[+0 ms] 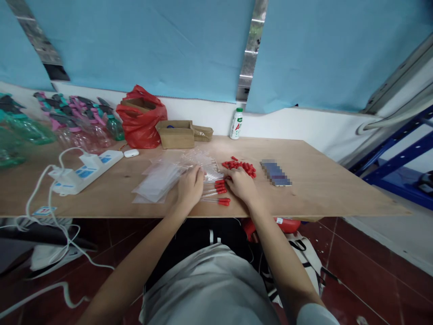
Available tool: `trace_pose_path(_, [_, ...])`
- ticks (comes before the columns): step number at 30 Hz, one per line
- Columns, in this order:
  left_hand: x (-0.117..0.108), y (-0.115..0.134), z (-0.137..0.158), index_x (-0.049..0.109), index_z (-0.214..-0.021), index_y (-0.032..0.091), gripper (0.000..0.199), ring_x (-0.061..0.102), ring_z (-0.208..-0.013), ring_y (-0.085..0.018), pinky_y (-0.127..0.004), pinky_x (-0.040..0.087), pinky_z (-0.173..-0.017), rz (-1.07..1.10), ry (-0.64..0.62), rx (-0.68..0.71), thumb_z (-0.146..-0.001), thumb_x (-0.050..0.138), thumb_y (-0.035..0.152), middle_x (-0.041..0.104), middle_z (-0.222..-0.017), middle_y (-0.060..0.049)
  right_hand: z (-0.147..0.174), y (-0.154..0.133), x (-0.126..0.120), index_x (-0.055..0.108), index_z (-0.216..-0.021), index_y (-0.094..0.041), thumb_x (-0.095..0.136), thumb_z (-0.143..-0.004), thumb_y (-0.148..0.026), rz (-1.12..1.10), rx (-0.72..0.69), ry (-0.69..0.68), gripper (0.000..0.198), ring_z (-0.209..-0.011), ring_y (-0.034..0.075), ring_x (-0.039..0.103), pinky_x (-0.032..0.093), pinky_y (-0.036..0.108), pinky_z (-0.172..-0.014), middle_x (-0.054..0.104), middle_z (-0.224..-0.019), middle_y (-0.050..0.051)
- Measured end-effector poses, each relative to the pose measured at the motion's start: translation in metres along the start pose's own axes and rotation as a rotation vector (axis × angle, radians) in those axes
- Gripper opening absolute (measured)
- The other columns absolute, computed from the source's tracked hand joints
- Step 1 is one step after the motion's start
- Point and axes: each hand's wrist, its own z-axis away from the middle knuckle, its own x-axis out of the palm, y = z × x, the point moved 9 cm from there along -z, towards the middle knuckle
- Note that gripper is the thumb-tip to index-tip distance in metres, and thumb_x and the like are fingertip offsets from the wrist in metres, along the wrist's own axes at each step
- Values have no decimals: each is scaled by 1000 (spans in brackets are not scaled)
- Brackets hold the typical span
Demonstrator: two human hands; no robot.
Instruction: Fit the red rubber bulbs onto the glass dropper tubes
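A spread of thin clear glass dropper tubes (210, 166) lies on the table between my hands. My left hand (191, 186) is closed over the left side of these tubes, its fingers curled together on them. My right hand (241, 184) has its fingertips pinched at the right ends of the tubes, just in front of a pile of red rubber bulbs (248, 168); what sits in the pinch is hidden. Below and between the hands, several droppers with red bulbs on their ends (223, 201) lie side by side, bulbs to the right.
Clear plastic bags (157, 183) lie left of my left hand. A phone (275, 173) is at the right. Behind stand a white bottle (237, 124), a cardboard box (177, 135) and a red plastic bag (140, 122). A power strip (89, 174) and spray bottles (91, 126) fill the left.
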Motion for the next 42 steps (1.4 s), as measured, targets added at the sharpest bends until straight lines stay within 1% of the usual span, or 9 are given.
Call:
trace_pose_path(5, [20, 10, 1, 73, -96, 23, 25, 64, -107, -30, -44, 46, -100, -146, -133, 146, -107, 51, 27, 76, -107, -8, 1, -2, 1, 79, -115, -18, 56, -103, -18, 76, -24, 23, 26, -126, 35, 55, 49, 45, -107, 68, -129, 18])
trace_pose_path(11, [22, 9, 1, 74, -97, 23, 24, 63, -108, -30, -47, 47, -104, -180, -126, 173, -106, 52, 26, 74, -107, -9, 1, 0, -5, 77, -111, -16, 54, -103, -17, 53, -77, 63, 24, -127, 36, 56, 46, 48, -112, 67, -131, 19])
trace_pose_path(15, [14, 0, 0, 70, -111, 22, 17, 64, -106, -28, -44, 48, -101, -109, -28, 105, -104, 55, 23, 72, -108, -8, 2, 4, -23, 73, -108, -18, 53, -104, -16, -159, -80, 126, 20, -115, 30, 65, 49, 42, -102, 73, -122, 15])
trace_pose_path(20, [-1, -16, -1, 54, -143, 21, 44, 61, -83, -20, -35, 49, -82, 193, 120, -101, -104, 61, 41, 65, -98, -4, 2, 2, -42, 70, -104, -20, 55, -105, -22, -515, -104, 208, 16, -94, 23, 70, 50, 34, -88, 79, -106, 9])
trace_pose_path(22, [4, -13, -3, 61, -134, 22, 42, 56, -74, -17, -31, 46, -71, 399, 56, -134, -108, 52, 53, 59, -83, -1, 2, -2, -45, 71, -104, -20, 56, -105, -26, -630, -128, 212, 16, -90, 22, 69, 49, 33, -86, 78, -103, 7])
trace_pose_path(25, [22, -4, -2, 71, -114, 19, 59, 48, -61, -15, -28, 34, -54, 745, -154, -221, -107, 41, 70, 56, -77, -2, 2, -10, -43, 72, -104, -20, 59, -104, -32, -752, -170, 163, 18, -85, 20, 66, 49, 31, -82, 76, -97, 5])
trace_pose_path(32, [32, 19, 5, 66, -99, 21, 69, 53, -61, -14, -26, 32, -50, 1105, -365, -252, -94, 50, 88, 59, -83, -4, -1, -15, -28, 73, -105, -20, 63, -102, -38, -873, -144, 107, 22, -85, 19, 65, 50, 30, -81, 74, -93, 4])
trace_pose_path(36, [33, 16, 5, 61, -98, 24, 47, 60, -70, -15, -24, 37, -54, 1056, -331, -240, -93, 72, 69, 64, -89, -3, 0, -23, -25, 73, -105, -20, 62, -103, -37, -892, -171, 101, 21, -83, 19, 65, 51, 30, -82, 73, -90, 3])
trace_pose_path(42, [36, 7, 5, 72, -101, 20, 38, 53, -60, -12, -24, 36, -51, 873, -323, -283, -99, 68, 58, 58, -77, -2, 3, -26, -32, 74, -105, -20, 63, -103, -37, -819, -173, 126, 20, -79, 18, 65, 51, 30, -79, 73, -87, 2])
